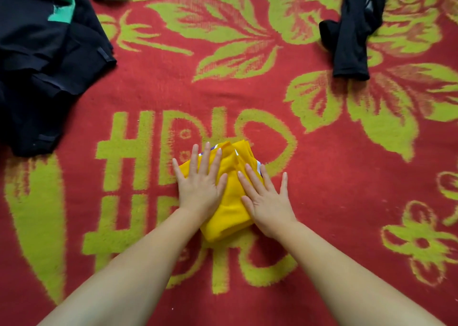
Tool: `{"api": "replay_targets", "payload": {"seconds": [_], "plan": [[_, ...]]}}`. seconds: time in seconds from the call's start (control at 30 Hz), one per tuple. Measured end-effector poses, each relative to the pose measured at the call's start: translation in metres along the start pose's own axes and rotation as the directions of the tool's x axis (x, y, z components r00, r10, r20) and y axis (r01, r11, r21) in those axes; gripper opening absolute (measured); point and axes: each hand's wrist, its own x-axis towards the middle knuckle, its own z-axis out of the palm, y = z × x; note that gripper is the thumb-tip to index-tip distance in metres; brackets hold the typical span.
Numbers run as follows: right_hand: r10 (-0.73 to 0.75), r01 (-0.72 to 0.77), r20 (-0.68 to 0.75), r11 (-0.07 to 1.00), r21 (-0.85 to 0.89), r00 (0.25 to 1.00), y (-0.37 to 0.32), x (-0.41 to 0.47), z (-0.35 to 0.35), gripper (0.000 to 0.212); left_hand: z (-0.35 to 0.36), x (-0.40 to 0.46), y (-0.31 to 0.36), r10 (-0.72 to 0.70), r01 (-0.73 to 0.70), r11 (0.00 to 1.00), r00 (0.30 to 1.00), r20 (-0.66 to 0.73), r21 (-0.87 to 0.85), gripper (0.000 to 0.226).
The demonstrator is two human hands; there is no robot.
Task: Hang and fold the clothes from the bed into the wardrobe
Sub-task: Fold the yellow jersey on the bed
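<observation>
- Head view: three garments are lying on the red bedspread with yellow-green floral pattern (247,98).
- One folded yellow fabric garment (230,202) is sitting low centre, a thin strip of white and purple trim showing at its far edge.
- One dark navy garment with a green patch (44,65) is lying crumpled at upper left, well apart from the yellow one.
- One black garment (352,38) is lying bunched at upper right, also well apart, running out of the top edge.
- Two hands are showing, both bare-armed, both palm down.
- Left hand (199,184) is pressing flat on the left half of the yellow garment, fingers straight and spread, gripping nothing.
- Right hand (266,199) is pressing flat on the right half, fingers straight and spread, gripping nothing; its outer fingers are reaching past the cloth onto the bedspread.
- Yellow garment is lying directly under and between both palms, its near corner poking out between the wrists.
</observation>
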Motion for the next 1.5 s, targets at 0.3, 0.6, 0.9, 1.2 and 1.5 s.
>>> {"api": "replay_targets", "payload": {"seconds": [0.3, 0.6, 0.9, 1.2, 1.5], "plan": [[0.067, -0.08, 0.117, 0.991, 0.106, 0.991, -0.007, -0.004, -0.025, 0.056, -0.031, 0.034, -0.022, -0.05, 0.088, 0.988, 0.959, 0.278, -0.129, 0.079], [0.26, -0.262, 0.061, 0.88, 0.396, 0.964, -0.025, -0.029, -0.036, 0.057, -0.031, -0.054, -0.019, -0.465, 0.572, 0.761, 0.81, 0.358, -0.306, 0.058], [-0.242, 0.243, -0.148, 0.97, -0.011, 0.959, -0.061, -0.045, -0.025, 0.064, -0.018, -0.1, -0.024, 0.163, -0.177, 0.983, 0.968, -0.193, -0.055, 0.07], [0.032, -0.029, 0.137, 0.999, -0.028, 0.99, -0.04, -0.027, 0.008, 0.071, 0.014, -0.066, -0.034, -0.025, 0.058, 0.988, 0.974, 0.225, -0.145, 0.082], [-0.315, 0.327, 0.088, 0.926, -0.189, 0.945, -0.065, -0.092, 0.005, 0.083, 0.002, -0.158, -0.036, 0.461, -0.46, 0.887, 0.887, -0.025, 0.046, 0.09]]}}
